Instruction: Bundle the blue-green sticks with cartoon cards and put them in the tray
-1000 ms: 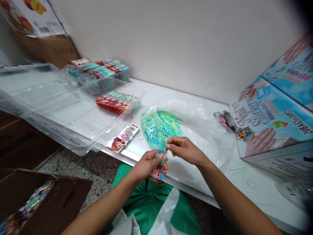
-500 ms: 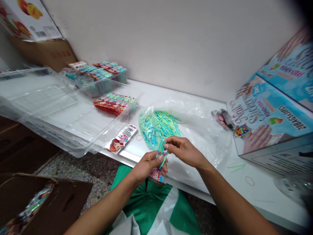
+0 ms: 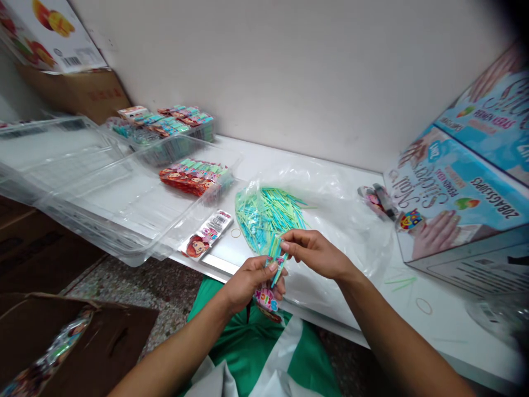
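Observation:
My left hand is closed around a small printed packet, held over the table's front edge above my lap. Thin blue and green sticks lie against the top of this packet, under my left thumb. At their upper ends, the fingertips of my right hand pinch some of them. Just beyond both hands, a heap of loose blue and green sticks spills from a clear plastic bag. A single flat packet rests to the left of my hands.
A clear plastic tray stands at left, with a row of red packets inside. Behind it is a filled container. Printed blue boxes stand at right. Rubber bands lie about. An open carton sits below left.
The packet in my left hand has tilted and dropped slightly, showing more of its print. My right fingers have shifted a little to the right along the sticks.

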{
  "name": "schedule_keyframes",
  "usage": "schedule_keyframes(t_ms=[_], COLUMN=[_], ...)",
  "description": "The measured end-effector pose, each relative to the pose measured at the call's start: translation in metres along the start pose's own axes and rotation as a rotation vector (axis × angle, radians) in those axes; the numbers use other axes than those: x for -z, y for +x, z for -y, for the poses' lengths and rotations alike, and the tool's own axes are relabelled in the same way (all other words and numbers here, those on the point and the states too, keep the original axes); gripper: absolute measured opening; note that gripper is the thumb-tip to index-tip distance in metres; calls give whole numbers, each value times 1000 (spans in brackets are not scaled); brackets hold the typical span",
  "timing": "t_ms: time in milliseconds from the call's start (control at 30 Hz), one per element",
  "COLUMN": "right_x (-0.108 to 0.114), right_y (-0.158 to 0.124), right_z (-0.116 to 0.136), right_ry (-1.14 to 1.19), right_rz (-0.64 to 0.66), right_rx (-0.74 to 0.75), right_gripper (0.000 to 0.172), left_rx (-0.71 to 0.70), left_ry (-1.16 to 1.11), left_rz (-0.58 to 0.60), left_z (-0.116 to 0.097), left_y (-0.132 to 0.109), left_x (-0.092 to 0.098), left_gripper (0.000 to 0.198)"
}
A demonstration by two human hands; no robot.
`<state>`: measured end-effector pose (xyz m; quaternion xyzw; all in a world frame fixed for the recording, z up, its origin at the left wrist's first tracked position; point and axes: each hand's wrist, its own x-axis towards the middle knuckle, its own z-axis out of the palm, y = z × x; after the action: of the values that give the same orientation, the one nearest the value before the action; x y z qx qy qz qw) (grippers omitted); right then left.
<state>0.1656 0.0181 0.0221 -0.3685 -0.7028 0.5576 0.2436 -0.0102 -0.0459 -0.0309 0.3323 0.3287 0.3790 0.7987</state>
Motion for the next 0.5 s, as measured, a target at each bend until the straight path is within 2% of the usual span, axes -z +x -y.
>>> schedule_keyframes(t_ms=[233, 400, 500], right_x=[-3, -7, -8], right_y=[1, -2, -5], right_z=[1, 5, 8], right_ry=[-48, -163, -209], right_rz=[-9, -53, -50], right_rx=[-32, -17, -23], right_gripper=[19, 6, 9], left_rx=[0, -15, -27], left_ry=[18, 18, 12], left_rz=[12, -6, -11], left_z=[-1, -1, -1], left_y=[-1, -1, 0], left_x=[-1, 0, 1], left_gripper=[35, 35, 34])
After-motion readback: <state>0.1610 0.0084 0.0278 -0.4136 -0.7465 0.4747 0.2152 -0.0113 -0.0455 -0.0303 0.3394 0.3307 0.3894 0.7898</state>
